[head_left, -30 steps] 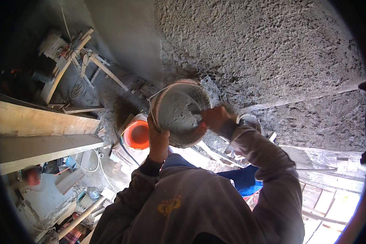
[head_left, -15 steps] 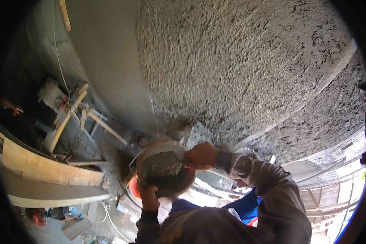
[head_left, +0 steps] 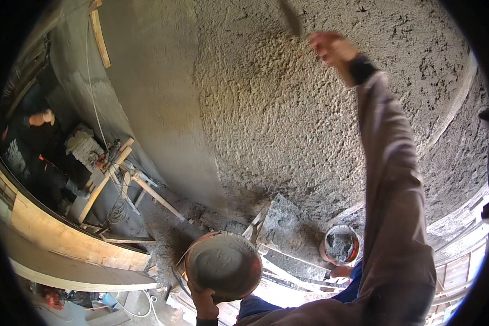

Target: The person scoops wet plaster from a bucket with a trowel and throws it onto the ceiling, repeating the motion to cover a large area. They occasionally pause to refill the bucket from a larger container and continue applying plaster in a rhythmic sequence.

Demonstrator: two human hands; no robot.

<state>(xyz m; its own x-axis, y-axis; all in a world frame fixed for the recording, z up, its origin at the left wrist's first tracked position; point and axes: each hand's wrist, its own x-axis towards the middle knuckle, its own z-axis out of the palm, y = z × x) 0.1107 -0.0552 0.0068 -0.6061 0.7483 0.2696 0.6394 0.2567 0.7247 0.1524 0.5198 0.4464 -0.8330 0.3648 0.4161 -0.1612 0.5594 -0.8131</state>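
My left hand (head_left: pixel 204 304) grips the near rim of a round bucket (head_left: pixel 254 271) held low in front of me. Grey wet mortar (head_left: pixel 218 266) lies in it. Stretched up and forward, my right hand (head_left: pixel 334 48) is closed round a trowel, slightly blurred. The trowel's thin blade (head_left: pixel 292 19) points up and left, seen nearly edge-on close to the wall. Beyond it spreads a wall coat of rough, lumpy mortar (head_left: pixel 277 119); to its left is a smoother grey band (head_left: pixel 163 103).
A second bucket with mortar (head_left: pixel 340 244) stands right of mine, beside a mortar-covered board (head_left: pixel 282 223). Wooden trestle legs (head_left: pixel 106 182) and a curved plywood edge (head_left: pixel 76 239) lie left. Another person's hand (head_left: pixel 42 118) shows at far left. A pale cable hangs along the wall.
My right hand has swung from the bucket up to the wall with the trowel. The bucket, still in my left hand, appears lower in view, and the second bucket has come into sight.
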